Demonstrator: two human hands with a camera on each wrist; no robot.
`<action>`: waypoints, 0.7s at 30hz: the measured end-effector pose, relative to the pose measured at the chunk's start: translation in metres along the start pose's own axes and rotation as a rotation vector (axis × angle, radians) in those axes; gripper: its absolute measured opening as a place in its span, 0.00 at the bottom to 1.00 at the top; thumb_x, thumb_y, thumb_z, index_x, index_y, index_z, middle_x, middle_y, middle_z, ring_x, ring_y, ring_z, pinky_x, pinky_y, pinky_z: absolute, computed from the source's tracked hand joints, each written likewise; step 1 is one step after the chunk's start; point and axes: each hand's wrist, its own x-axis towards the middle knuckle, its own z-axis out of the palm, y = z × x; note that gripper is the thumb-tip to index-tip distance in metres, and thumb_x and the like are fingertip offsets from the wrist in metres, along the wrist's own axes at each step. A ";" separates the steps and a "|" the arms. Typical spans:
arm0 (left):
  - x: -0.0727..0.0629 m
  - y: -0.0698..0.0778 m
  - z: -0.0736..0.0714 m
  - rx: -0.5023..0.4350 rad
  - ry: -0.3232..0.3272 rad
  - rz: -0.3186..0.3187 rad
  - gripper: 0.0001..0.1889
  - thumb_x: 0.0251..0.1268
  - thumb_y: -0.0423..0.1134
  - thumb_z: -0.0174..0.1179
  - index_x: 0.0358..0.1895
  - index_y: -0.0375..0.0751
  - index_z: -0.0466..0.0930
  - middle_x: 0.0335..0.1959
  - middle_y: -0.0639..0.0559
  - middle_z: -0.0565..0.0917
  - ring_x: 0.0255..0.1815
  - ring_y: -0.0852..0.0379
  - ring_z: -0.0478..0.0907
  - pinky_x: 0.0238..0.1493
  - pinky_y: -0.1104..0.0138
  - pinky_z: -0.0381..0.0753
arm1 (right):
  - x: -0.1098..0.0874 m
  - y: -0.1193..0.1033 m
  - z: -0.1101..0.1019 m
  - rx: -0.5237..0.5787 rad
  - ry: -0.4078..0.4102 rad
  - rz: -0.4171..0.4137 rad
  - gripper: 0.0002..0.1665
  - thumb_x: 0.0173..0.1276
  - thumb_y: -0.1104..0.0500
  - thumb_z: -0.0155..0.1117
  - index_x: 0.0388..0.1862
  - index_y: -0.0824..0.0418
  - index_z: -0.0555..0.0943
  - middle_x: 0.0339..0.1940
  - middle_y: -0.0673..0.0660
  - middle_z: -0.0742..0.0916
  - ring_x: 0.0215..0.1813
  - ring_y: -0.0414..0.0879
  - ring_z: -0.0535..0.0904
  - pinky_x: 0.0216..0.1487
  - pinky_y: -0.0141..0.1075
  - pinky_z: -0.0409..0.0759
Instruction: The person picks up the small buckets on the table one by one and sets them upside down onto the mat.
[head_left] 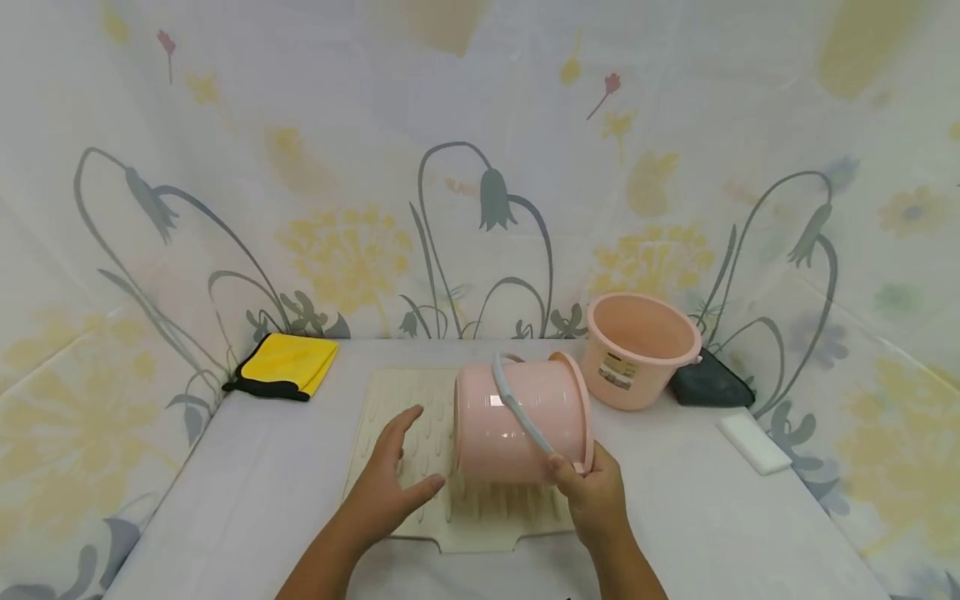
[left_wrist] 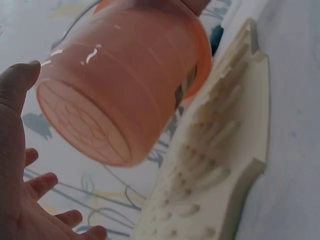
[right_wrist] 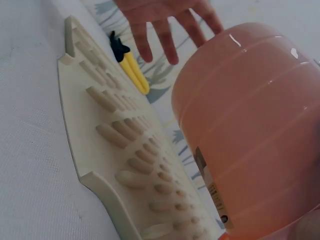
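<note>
A pink plastic bucket (head_left: pixel 517 421) with a grey handle (head_left: pixel 519 408) is held on its side just above the cream drying mat (head_left: pixel 405 400), its base toward the left. My right hand (head_left: pixel 592 492) grips its rim at the lower right. My left hand (head_left: pixel 390 479) hovers open beside the bucket's base, fingers spread, not touching it. In the left wrist view the bucket's base (left_wrist: pixel 82 122) faces my open palm (left_wrist: pixel 20 200). The right wrist view shows the bucket's wall (right_wrist: pixel 250 135) over the ribbed mat (right_wrist: pixel 115 140).
A second pink bucket (head_left: pixel 641 346) stands upright at the back right, with a dark cloth (head_left: pixel 708 385) beside it and a white sponge (head_left: pixel 753 444) nearer. A folded yellow cloth (head_left: pixel 283 365) lies at the back left. Floral sheets wall in the table.
</note>
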 end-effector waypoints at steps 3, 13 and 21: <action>0.011 0.011 0.006 -0.092 -0.037 0.121 0.57 0.59 0.52 0.75 0.84 0.75 0.42 0.87 0.59 0.44 0.87 0.40 0.44 0.75 0.35 0.64 | 0.000 0.001 0.000 0.033 0.001 -0.010 0.08 0.66 0.74 0.67 0.43 0.71 0.80 0.29 0.51 0.82 0.29 0.39 0.77 0.29 0.30 0.78; 0.040 0.024 0.013 -0.131 -0.112 0.196 0.67 0.48 0.60 0.80 0.84 0.78 0.35 0.88 0.58 0.38 0.87 0.38 0.41 0.69 0.33 0.71 | -0.004 0.002 0.001 0.092 -0.050 -0.054 0.10 0.66 0.75 0.65 0.44 0.67 0.81 0.33 0.51 0.84 0.33 0.40 0.81 0.32 0.30 0.82; 0.047 0.030 0.015 -0.155 -0.122 0.238 0.66 0.45 0.56 0.78 0.84 0.75 0.37 0.88 0.59 0.38 0.87 0.39 0.40 0.69 0.33 0.71 | -0.005 0.002 -0.002 0.176 -0.133 -0.141 0.14 0.66 0.77 0.61 0.45 0.63 0.83 0.40 0.53 0.87 0.40 0.40 0.85 0.40 0.31 0.86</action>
